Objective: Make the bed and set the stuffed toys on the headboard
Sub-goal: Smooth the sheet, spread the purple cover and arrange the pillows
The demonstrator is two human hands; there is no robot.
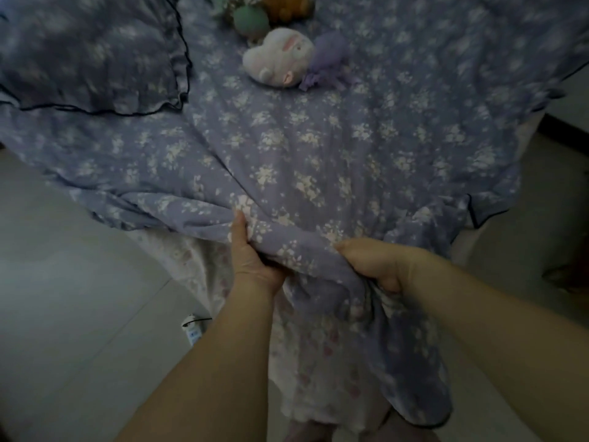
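A purple quilt [287,145] with white flowers covers the bed. My left hand [251,260] and my right hand [379,266] both grip its bunched near edge, which hangs down over the bed's corner. Far up on the quilt lie stuffed toys: a white plush [280,57], a purple one [328,59] beside it, a green one [251,20] and an orange-brown one [287,6] at the top edge. A matching pillow [92,52] with a dark-piped frill lies at the upper left.
A pale flowered bed skirt [197,263] hangs under the quilt. Grey tiled floor [73,298] spreads to the left, with a white power strip [192,330] beside the bed. More floor shows at the right past the quilt's frilled edge.
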